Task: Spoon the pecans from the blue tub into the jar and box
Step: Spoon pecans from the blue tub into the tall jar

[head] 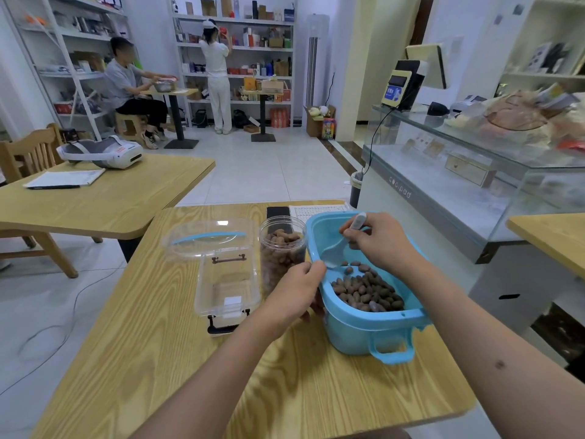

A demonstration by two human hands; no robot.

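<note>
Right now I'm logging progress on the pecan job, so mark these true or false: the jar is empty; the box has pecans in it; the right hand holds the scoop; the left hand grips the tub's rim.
1. The jar is empty: false, it is nearly full of pecans.
2. The box has pecans in it: false, it is empty.
3. The right hand holds the scoop: true.
4. The left hand grips the rim of the tub: true.

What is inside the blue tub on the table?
The blue tub holds a heap of pecans at its near end and a clear scoop held by the right hand. The floor beneath the heap is covered.
</note>
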